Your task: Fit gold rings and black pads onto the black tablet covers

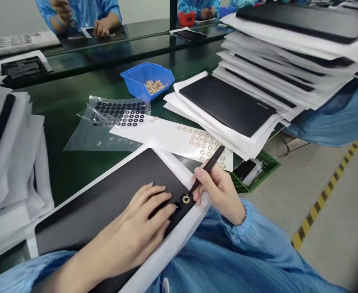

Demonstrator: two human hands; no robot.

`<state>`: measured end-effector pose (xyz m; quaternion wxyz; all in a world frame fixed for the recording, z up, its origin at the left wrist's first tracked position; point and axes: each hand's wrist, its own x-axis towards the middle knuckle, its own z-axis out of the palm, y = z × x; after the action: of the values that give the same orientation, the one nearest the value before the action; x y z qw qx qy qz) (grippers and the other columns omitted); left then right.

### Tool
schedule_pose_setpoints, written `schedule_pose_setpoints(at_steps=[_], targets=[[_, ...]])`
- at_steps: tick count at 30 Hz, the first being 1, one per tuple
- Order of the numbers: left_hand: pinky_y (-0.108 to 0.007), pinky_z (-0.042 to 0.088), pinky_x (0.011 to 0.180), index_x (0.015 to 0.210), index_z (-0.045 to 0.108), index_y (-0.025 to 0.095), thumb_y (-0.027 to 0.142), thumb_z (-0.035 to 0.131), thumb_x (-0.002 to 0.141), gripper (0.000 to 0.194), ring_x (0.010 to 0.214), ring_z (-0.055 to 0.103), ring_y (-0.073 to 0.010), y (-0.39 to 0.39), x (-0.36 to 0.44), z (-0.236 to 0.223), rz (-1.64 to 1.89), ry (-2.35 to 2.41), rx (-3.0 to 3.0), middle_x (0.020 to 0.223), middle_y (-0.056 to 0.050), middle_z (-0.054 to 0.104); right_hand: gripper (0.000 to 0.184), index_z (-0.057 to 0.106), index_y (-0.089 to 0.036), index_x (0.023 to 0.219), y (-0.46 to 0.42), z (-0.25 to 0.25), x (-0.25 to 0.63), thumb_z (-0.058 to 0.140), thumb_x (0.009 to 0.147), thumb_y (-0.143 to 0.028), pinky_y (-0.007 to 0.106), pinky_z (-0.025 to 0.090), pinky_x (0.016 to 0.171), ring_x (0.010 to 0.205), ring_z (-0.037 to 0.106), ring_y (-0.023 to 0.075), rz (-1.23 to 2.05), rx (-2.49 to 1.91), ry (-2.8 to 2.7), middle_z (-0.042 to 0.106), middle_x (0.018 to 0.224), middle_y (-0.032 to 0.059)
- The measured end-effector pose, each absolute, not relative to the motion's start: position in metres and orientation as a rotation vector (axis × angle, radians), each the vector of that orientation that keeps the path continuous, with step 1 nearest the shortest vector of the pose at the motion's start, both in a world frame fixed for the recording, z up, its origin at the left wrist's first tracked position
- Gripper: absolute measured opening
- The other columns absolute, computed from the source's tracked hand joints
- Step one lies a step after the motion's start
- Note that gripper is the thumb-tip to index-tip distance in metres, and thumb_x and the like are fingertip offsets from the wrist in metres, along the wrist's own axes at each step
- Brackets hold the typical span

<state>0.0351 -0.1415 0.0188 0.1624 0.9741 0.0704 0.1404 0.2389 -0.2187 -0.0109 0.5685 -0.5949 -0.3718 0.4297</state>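
Note:
A black flat panel (105,203) lies on white foam in front of me. My left hand (139,232) rests flat on it, fingers spread, the fingertips beside a small black round spot (178,206). My right hand (218,189) grips a black pen-like tool (208,167) whose tip touches a gold ring (186,199) sitting on the panel's corner. A white sheet (166,138) with several gold rings lies just beyond the panel.
A clear film with black rings (121,112) and a blue bin of gold rings (147,79) stand behind the sheet. Stacks of black panels in white foam (276,61) rise at the right, more at the left (8,154). Other people's hands (101,28) work across the table.

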Motion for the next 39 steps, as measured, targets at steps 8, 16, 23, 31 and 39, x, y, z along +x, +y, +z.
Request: schedule_pose_setpoints(at_steps=[8,16,23,31,39], targets=[[-0.055,0.039,0.105,0.125,0.056,0.022,0.021,0.04,0.097,0.032,0.123,0.043,-0.0281,-0.146,0.04,0.017,0.282,0.206,2.866,0.125,-0.01,0.055,0.031,0.047,-0.02,0.078,-0.216,-0.008,0.238,0.052,0.089,-0.05,0.02,0.043,0.034,0.031,0.052,0.0102,0.94,-1.454,-0.951,0.057,0.044,-0.0044],[-0.053,0.037,0.106,0.125,0.056,0.023,0.021,0.041,0.097,0.032,0.123,0.042,-0.0265,-0.147,0.038,0.018,0.264,0.212,2.847,0.126,-0.009,0.055,0.029,0.047,-0.021,0.078,-0.218,-0.009,0.241,0.052,0.09,-0.047,0.021,0.045,0.035,0.032,0.054,0.0113,0.938,-1.452,-0.969,0.059,0.044,-0.0034],[-0.051,0.035,0.107,0.124,0.056,0.023,0.02,0.039,0.097,0.032,0.124,0.04,-0.0256,-0.148,0.04,0.017,0.277,0.233,2.83,0.125,-0.008,0.055,0.028,0.046,-0.021,0.078,-0.219,-0.009,0.241,0.051,0.091,-0.045,0.022,0.046,0.036,0.033,0.055,0.0121,0.925,-1.448,-0.99,0.059,0.046,-0.0031],[-0.051,0.036,0.107,0.126,0.055,0.023,0.02,0.039,0.097,0.033,0.123,0.042,-0.0261,-0.147,0.039,0.018,0.278,0.225,2.847,0.125,-0.009,0.056,0.026,0.047,-0.02,0.081,-0.22,-0.009,0.242,0.05,0.092,-0.044,0.022,0.046,0.038,0.034,0.055,0.0114,0.913,-1.45,-1.018,0.059,0.047,-0.0039],[-0.049,0.035,0.106,0.132,0.05,0.02,0.021,0.041,0.096,0.037,0.12,0.043,-0.0258,-0.148,0.041,0.017,0.261,0.24,2.888,0.126,-0.008,0.056,0.015,0.05,-0.02,0.084,-0.226,-0.015,0.242,0.047,0.095,-0.03,0.024,0.048,0.045,0.041,0.056,0.0098,0.698,-1.377,-1.224,0.056,0.056,-0.0039]])
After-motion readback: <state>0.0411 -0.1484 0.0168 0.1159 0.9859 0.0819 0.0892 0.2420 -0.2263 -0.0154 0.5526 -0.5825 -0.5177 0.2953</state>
